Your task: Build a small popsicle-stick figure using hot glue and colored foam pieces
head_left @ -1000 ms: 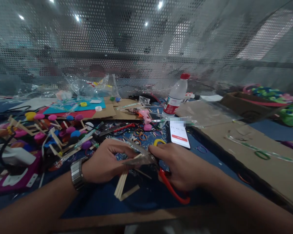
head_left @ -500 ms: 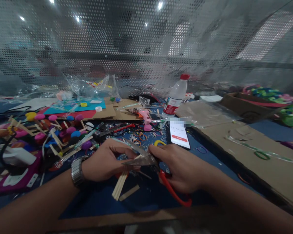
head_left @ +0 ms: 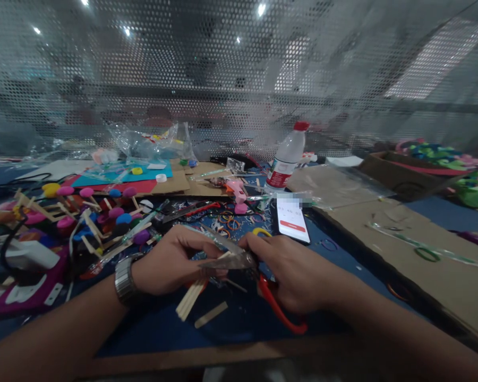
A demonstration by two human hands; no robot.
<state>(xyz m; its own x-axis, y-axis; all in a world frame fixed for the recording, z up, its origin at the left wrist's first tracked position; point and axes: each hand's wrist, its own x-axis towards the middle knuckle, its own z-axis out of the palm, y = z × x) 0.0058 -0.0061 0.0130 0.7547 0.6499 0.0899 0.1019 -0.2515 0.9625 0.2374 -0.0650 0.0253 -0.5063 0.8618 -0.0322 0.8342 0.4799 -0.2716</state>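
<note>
In the head view, the left hand [head_left: 165, 268] pinches a small bundle of wooden craft sticks [head_left: 188, 302], the lower ends jutting toward the table edge, just below the fingers. The right hand [head_left: 297, 276] grips the scissors [head_left: 242, 261] by their red and yellow handles. The blades stand parted around a pale stick end near the left fingertips; how many sticks lie between them is hard to tell. The pinch close to the blades probably steadies the wood, while holding the scissors by the handles leaves their blades pointing toward the left hand. A loose stick [head_left: 211, 315] lies flat on the blue tabletop [head_left: 258, 339], beside the bundle. The phone [head_left: 292, 220] lies screen up beyond the right hand, presumably so its display stays readable.
</note>
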